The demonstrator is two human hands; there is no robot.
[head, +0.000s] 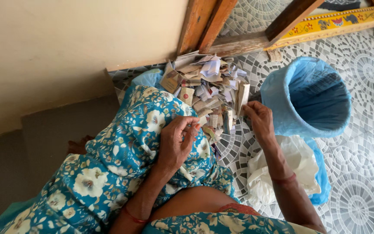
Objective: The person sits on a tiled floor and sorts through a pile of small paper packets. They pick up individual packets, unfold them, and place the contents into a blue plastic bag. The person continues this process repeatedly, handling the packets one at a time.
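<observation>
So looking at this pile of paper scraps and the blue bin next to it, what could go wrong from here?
The pile of paper scraps spreads loosely over the tiled floor, so pieces could slide or scatter as the right hand picks at its edge. The blue bin lies tipped on its side, so it might roll, or scraps put in might spill out. Scraps also lie against the floral cloth under the left hand and may catch in its folds.

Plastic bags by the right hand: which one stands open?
The blue bag, mouth gaping beside the right hand; the white bag lies crumpled flat under the forearm.
</observation>
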